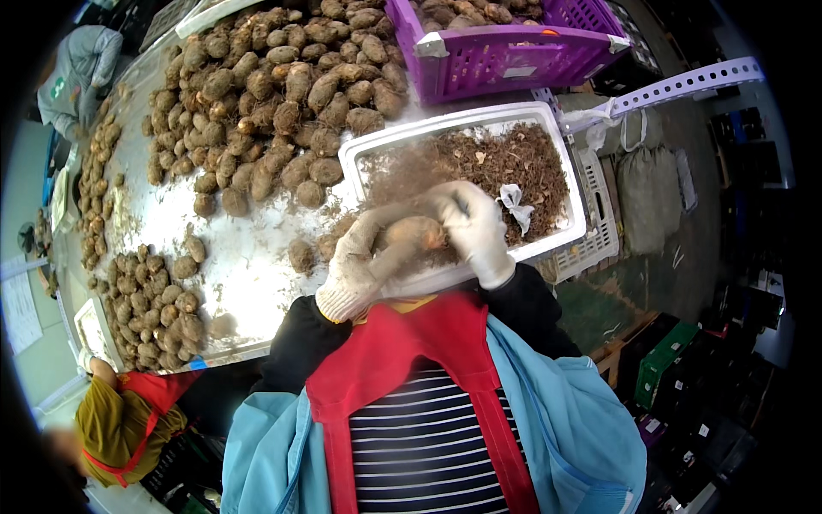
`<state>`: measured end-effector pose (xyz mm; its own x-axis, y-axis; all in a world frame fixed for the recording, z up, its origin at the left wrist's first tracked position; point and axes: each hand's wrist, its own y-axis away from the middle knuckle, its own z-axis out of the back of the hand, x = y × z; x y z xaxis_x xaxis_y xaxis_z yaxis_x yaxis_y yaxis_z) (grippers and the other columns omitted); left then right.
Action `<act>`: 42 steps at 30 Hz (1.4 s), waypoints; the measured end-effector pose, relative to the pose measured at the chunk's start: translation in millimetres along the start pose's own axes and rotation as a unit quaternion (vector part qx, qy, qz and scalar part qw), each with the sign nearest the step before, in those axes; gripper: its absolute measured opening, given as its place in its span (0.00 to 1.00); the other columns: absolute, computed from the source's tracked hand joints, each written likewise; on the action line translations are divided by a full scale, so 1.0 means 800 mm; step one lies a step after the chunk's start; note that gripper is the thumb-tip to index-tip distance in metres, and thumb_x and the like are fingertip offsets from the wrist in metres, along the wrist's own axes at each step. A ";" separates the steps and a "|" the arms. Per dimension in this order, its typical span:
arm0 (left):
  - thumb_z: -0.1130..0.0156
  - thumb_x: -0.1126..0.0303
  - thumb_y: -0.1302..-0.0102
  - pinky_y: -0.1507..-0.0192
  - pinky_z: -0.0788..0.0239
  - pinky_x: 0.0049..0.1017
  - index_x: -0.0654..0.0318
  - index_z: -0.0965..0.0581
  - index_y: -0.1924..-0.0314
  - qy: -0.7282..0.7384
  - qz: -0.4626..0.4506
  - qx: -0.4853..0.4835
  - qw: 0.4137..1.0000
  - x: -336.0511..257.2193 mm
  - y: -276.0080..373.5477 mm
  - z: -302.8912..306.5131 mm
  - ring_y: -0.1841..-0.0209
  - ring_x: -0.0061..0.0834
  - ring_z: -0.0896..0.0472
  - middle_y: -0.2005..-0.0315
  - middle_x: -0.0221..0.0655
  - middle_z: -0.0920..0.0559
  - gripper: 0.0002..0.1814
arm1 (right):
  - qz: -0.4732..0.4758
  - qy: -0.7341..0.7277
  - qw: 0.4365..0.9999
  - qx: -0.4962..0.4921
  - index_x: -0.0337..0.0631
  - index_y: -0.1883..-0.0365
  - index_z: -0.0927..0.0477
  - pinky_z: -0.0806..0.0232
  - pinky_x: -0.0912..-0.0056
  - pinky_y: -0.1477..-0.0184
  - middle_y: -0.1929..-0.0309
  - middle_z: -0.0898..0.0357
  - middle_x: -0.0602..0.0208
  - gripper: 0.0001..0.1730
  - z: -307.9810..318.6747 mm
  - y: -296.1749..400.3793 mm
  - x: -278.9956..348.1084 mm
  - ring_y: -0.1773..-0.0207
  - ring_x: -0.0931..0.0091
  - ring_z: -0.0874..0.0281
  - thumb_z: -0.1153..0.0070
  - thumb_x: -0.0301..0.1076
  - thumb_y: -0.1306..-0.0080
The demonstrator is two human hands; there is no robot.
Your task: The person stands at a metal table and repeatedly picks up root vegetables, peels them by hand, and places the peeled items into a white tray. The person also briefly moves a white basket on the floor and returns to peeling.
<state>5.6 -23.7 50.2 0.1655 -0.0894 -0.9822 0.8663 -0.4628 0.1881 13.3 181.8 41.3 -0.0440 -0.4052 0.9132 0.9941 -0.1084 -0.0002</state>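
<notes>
My left hand (359, 263), in a white knit glove, holds a hairy brown taro corm (414, 234) above the near side of a white foam box (575, 199). My gloved right hand (472, 225) is at the right end of the corm, its fingers bent and blurred; whether it grips anything is not visible. Brown root fibres and peelings (533, 160) lie in the box, with a crumpled white scrap (515, 209) on them. Left of the box, a large heap of taro corms (276, 96) covers part of the metal table (250, 289).
A purple plastic crate (501, 64) holding corms stands behind the foam box. A smaller corm pile (154, 315) lies at the near left. A perforated metal bar (687, 80) juts out at right. Two co-workers (80, 77) (128, 424) are at the left.
</notes>
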 end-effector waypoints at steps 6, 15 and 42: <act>0.32 0.77 0.39 0.36 0.33 0.28 0.70 0.29 0.35 -0.077 -0.064 -0.005 0.995 0.009 -0.002 0.005 0.40 0.28 0.25 0.43 0.40 0.22 0.31 | 0.027 -0.076 0.994 0.078 0.34 0.55 0.18 0.28 0.67 0.46 0.53 0.18 0.59 0.26 0.014 0.007 0.011 0.49 0.70 0.20 0.40 0.52 0.31; 0.30 0.79 0.40 0.36 0.33 0.28 0.70 0.30 0.34 0.034 0.008 0.043 0.998 -0.007 0.001 0.003 0.39 0.28 0.25 0.43 0.39 0.22 0.33 | -0.112 -0.292 0.947 0.079 0.31 0.46 0.22 0.31 0.76 0.53 0.59 0.19 0.69 0.25 -0.004 0.009 -0.037 0.57 0.79 0.24 0.44 0.48 0.26; 0.42 0.73 0.27 0.34 0.34 0.27 0.68 0.34 0.30 0.180 0.095 0.043 0.978 0.000 0.000 0.000 0.39 0.27 0.25 0.39 0.38 0.24 0.27 | 0.130 -0.005 0.990 0.060 0.38 0.53 0.17 0.30 0.60 0.42 0.51 0.20 0.58 0.19 0.007 0.010 0.038 0.42 0.66 0.26 0.37 0.41 0.39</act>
<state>5.4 -23.4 50.3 0.4879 0.1278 -0.8635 0.7639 -0.5412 0.3515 20.4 173.9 71.5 0.2160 -0.3951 0.8929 0.9762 0.1078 -0.1884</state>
